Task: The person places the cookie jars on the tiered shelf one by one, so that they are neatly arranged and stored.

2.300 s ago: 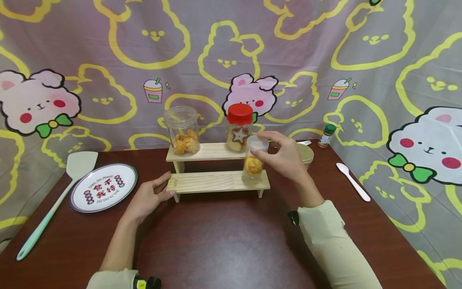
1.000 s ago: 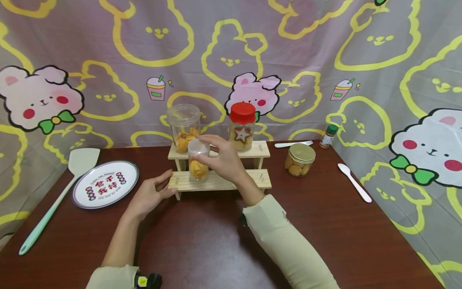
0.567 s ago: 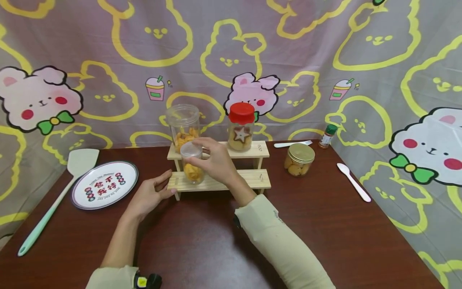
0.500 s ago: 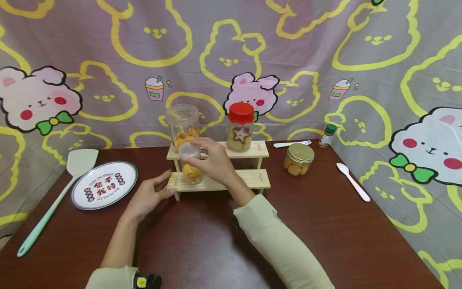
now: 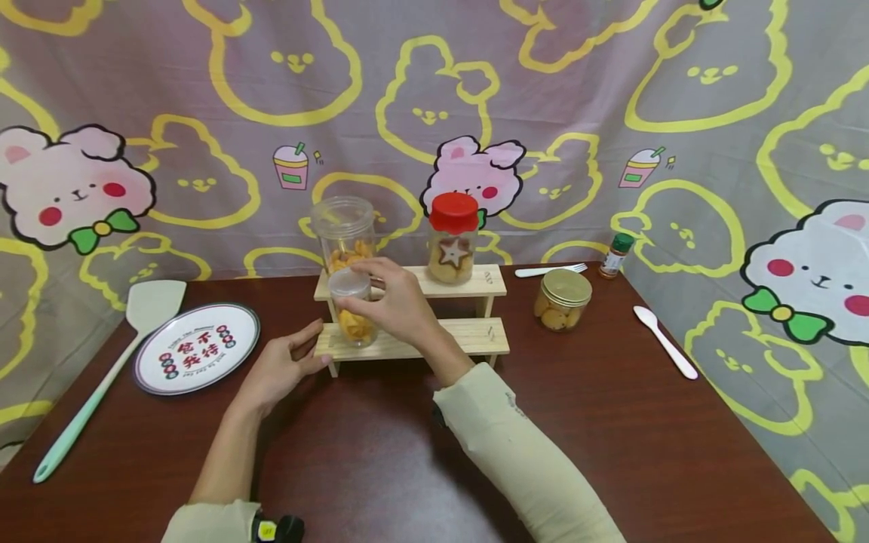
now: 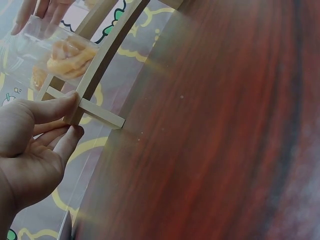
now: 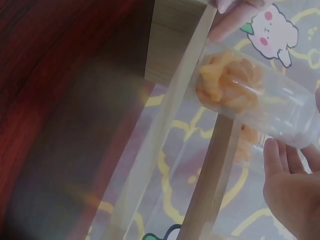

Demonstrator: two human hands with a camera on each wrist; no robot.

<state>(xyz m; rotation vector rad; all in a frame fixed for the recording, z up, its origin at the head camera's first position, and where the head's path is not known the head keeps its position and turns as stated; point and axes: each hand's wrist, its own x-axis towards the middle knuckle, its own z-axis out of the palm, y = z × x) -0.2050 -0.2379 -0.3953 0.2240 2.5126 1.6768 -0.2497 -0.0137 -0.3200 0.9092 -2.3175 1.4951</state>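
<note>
A small clear jar (image 5: 356, 326) of orange twisted snacks stands upright at the left end of the lower shelf of a two-step wooden rack (image 5: 428, 343). My right hand (image 5: 402, 305) grips this jar near its pale lid, thumb in front and fingers behind. With thumb and fingers, my left hand (image 5: 280, 369) pinches the left end of the lower shelf; the left wrist view shows the thumb on top of the board. On the upper step, a large clear jar (image 5: 345, 230) of similar snacks stands partly hidden behind the small one. A red-lidded jar (image 5: 453, 245) stands to its right.
Right of the rack is a gold-lidded jar (image 5: 562, 302) of round cookies, with a white fork (image 5: 546, 271), a green-capped bottle (image 5: 615, 256) and a white spoon (image 5: 665, 343) farther out. A printed plate (image 5: 197, 348) and a long-handled spatula (image 5: 109, 377) lie at left.
My right hand has carried the small jar leftward from the right end of the lower shelf to its left end, uncovering the gold-lidded jar. My left hand has stayed at the shelf end.
</note>
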